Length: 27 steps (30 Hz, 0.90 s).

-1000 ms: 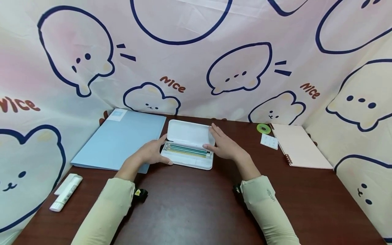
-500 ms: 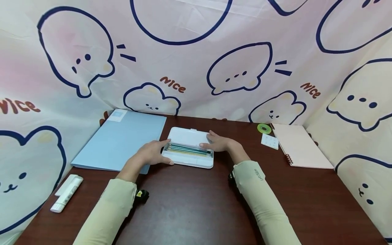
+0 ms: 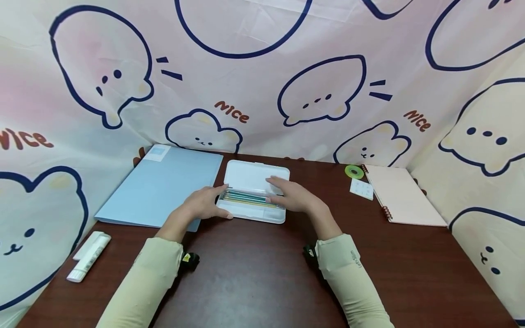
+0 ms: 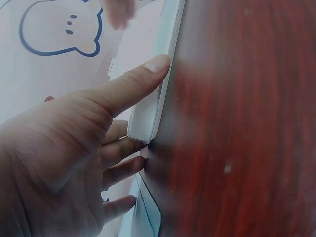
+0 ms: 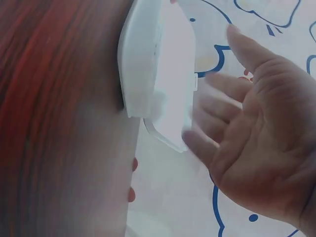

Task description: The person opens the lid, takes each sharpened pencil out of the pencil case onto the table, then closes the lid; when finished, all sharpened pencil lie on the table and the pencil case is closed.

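A white pencil case (image 3: 251, 212) lies with its lid (image 3: 248, 175) raised at the back; several green and yellow pencils (image 3: 246, 198) lie inside. My left hand (image 3: 201, 203) holds the case's left end. In the left wrist view, the thumb (image 4: 131, 86) lies along the case's front side (image 4: 145, 116), with fingers round behind its end. My right hand (image 3: 298, 197) hovers over the case's right part, hiding some of the pencil ends. In the right wrist view, its fingers (image 5: 222, 108) are spread and relaxed beside the lid (image 5: 177, 74), holding nothing.
A blue folder (image 3: 164, 187) lies left of the case, partly under my left forearm. Two white items (image 3: 89, 256), one a tube, are at the far left. To the right are a green tape roll (image 3: 354, 171), a small white card (image 3: 361, 188) and a spiral notebook (image 3: 404, 196).
The lid tipped forward under my right hand, then swung back up. My right hand has come off the lid's right edge and shifted left over the case. My left hand stays put.
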Motion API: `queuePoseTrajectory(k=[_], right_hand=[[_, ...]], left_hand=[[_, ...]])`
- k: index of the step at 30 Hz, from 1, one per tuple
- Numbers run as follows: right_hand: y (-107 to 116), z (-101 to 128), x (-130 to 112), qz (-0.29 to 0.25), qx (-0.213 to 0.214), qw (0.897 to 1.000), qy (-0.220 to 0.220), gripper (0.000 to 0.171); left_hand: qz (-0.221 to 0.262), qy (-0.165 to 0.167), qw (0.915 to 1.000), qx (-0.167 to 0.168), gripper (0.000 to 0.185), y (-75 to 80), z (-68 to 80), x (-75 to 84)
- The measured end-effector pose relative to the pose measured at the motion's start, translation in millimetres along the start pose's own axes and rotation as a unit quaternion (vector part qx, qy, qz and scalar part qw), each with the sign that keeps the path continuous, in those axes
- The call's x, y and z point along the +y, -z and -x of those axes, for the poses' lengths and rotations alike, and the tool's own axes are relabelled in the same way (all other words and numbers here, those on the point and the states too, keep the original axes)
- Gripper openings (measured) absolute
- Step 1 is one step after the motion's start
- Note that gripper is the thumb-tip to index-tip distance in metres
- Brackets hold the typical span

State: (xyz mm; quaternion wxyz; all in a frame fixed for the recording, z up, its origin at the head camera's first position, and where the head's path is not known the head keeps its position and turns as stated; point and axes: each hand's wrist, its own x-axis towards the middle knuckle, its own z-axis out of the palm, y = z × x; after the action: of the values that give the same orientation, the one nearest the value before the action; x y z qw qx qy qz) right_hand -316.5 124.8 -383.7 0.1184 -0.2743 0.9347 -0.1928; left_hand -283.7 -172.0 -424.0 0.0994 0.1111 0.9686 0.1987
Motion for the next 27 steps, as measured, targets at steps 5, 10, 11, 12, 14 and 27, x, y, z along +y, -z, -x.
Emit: queuePoseTrajectory(k=[5,10,11,12,14,27], right_hand=[[-2,7,1,0.005,-0.022,1.0,0.008,0.057],[-1,9,5,0.011,-0.014,1.0,0.014,0.045],[-2,9,5,0.014,-0.013,1.0,0.012,0.044],[-2,9,6,0.015,-0.011,1.0,0.011,0.043],[-2,9,7,0.015,-0.01,1.0,0.006,0.041],[-9,0,12,-0.006,-0.005,1.0,-0.013,0.036]], left_hand=[[0.006,0.005,0.9999,-0.007,0.107,0.2,-0.6,1.5],[0.011,0.003,0.9999,-0.002,0.107,1.4,0.8,2.7],[0.013,0.003,0.9999,-0.002,0.107,1.5,1.2,2.7],[0.013,0.003,0.9999,-0.002,0.106,1.6,1.5,2.7],[0.012,0.001,0.9999,-0.002,0.106,1.5,1.6,2.1],[0.01,0.0,1.0,-0.002,0.107,3.3,1.2,2.8]])
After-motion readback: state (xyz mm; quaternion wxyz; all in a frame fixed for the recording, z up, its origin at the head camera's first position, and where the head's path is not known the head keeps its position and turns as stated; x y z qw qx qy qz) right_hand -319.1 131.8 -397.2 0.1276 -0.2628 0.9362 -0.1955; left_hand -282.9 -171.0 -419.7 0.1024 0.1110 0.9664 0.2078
